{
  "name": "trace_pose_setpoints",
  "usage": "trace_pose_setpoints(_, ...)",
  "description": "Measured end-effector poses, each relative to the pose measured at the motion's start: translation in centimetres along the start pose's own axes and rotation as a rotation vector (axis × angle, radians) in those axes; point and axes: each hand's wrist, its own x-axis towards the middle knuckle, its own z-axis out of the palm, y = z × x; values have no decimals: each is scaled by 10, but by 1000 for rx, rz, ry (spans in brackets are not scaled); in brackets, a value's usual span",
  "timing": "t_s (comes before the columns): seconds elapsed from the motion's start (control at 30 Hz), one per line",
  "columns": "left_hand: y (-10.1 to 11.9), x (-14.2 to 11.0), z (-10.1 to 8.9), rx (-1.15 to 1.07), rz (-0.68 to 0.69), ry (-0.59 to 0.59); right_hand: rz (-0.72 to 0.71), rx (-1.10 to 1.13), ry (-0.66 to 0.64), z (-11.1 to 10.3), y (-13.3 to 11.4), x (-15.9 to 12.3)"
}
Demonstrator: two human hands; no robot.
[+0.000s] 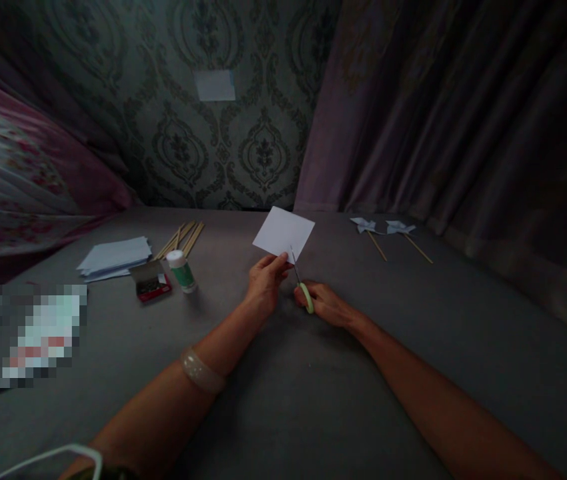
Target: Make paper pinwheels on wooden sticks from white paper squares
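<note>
A square sheet of white paper [283,230] is held up off the surface, pinched near its lower corner by my left hand [266,277]. My right hand [327,303] grips a pair of scissors [307,297] with light green handles. Their blades point up and away from me and meet the paper's lower corner, close to my left fingertips. How far any cut runs into the sheet I cannot make out.
To the left are a paper stack [116,258], wooden sticks [183,240], a white-and-green bottle [182,272] and a small red open box [152,285]. Two paper pinwheels [364,226] on sticks lie at the back right. Patterned wall and curtains [413,100] border the grey surface.
</note>
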Motion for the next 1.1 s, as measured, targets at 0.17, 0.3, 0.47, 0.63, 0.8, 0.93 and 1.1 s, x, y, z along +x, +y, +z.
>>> trace_pose_setpoints(0.17, 0, 1, 0, -11, 2, 22, 2, -8, -2, 0, 0, 0)
trace_pose_setpoints(0.3, -1, 1, 0, -4, 15, 4, 4, 5, -2, -1, -1, -1)
trace_pose_setpoints(0.47, -2, 2, -2, 11, 19, 1, 11, -3, 2, -1, -2, 0)
trace_pose_setpoints(0.63, -2, 0, -2, 20, 7, 1, 5, -8, -1, -1, -4, 1)
trace_pose_setpoints(0.8, -1, -1, -2, 34, 2, 15, 5, -8, 6, 0, -5, 0)
trace_pose_setpoints(0.93, -2, 0, -3, 40, 5, 27, 12, 9, 15, 1, -3, 0)
trace_pose_setpoints(1.1, -2, 1, -4, 67, 15, 23, 11, -11, 32, 2, -1, 1)
